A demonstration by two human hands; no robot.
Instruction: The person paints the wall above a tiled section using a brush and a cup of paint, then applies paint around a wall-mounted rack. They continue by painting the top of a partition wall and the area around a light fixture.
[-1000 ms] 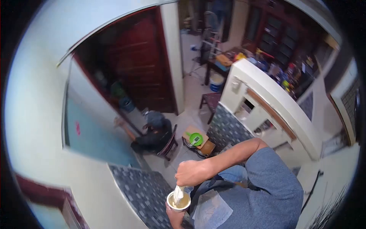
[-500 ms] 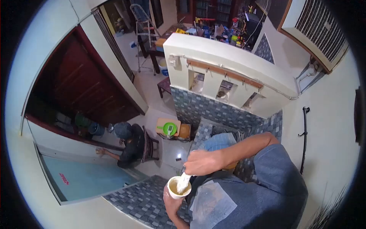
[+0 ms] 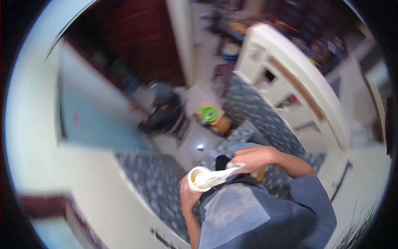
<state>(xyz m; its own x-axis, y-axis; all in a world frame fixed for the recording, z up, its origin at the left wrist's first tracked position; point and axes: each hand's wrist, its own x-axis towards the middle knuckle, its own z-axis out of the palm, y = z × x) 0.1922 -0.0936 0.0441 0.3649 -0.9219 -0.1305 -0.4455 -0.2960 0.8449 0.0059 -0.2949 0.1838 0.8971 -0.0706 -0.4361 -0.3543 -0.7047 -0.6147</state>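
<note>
My left hand (image 3: 189, 196) is wrapped round a cream-coloured cup (image 3: 202, 170) in front of my body, its open top facing up. A pale, creamy substance shows inside. My right hand (image 3: 252, 159) is closed on the end of what looks like a paintbrush (image 3: 218, 176), thickly coated in white. The brush lies slantwise across the cup's mouth, with its far end in or over the cup. Motion blur hides exactly where the tip touches.
A person (image 3: 165, 110) in dark clothes and a cap sits at the left by a pale blue panel (image 3: 99, 116). A green bowl (image 3: 210, 114) rests on a small stand. A white half-wall (image 3: 286, 47) with openings rises at the right, above dark tiles.
My view has swung left and down, blurring the room. The brush has tipped from upright in the cup to a low slant, and my right hand has moved right and lower relative to the cup.
</note>
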